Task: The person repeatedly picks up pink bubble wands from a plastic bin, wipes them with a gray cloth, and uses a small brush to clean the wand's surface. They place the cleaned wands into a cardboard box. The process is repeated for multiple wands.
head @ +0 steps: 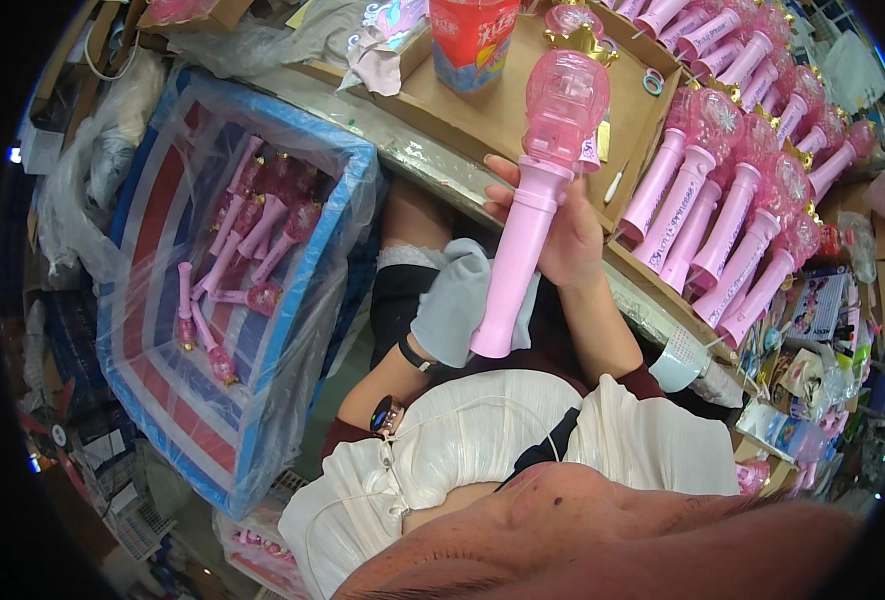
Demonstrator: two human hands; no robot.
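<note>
A pink toy wand [519, 247] with a clear pink head and a smooth handle slants before my chest. Behind its upper handle is my right hand [566, 236], palm up, fingers curled around the far side. A grey cloth [461, 289] covers my left hand [431, 334] and lies against both sides of the lower handle; the fingers are hidden. Another wand, with a gold crown [581, 43], lies partly hidden behind the held one in a cardboard tray [412, 88].
Many pink wands [686, 187] are stacked at the right. A plastic-lined striped bin [360, 161] at the left contains several wands [244, 225]. The tray also has a red cup [472, 45], small scissors [652, 81] and a white stick-like tool [613, 186]. A table edge [442, 165] runs before me.
</note>
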